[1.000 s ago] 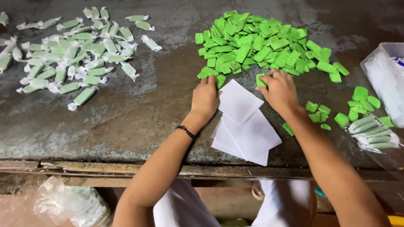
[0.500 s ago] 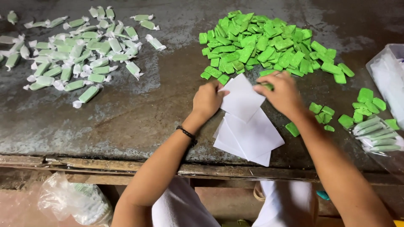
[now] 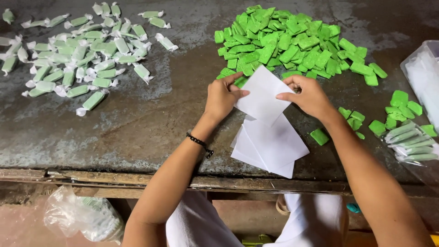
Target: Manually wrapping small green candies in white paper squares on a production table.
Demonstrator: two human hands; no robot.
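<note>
My left hand (image 3: 222, 96) and my right hand (image 3: 308, 95) both pinch one white paper square (image 3: 263, 95), lifted a little above a small stack of white papers (image 3: 270, 148) near the table's front edge. The right hand's fingers are curled, and what lies under them is hidden. Just beyond my hands spreads a big heap of bare green candy blocks (image 3: 288, 41). A single green block (image 3: 319, 136) lies beside the stack, below my right wrist.
Many wrapped green candies (image 3: 82, 55) with twisted white ends lie at the left. More loose green blocks (image 3: 398, 110), a bag of wrapped candies (image 3: 411, 144) and a clear plastic tub (image 3: 423, 75) sit at the right. A plastic bag (image 3: 82, 215) hangs below the worn table edge (image 3: 114, 176).
Both hands drew back from the green heap toward the stack. The top paper has been lifted and is now held between both hands.
</note>
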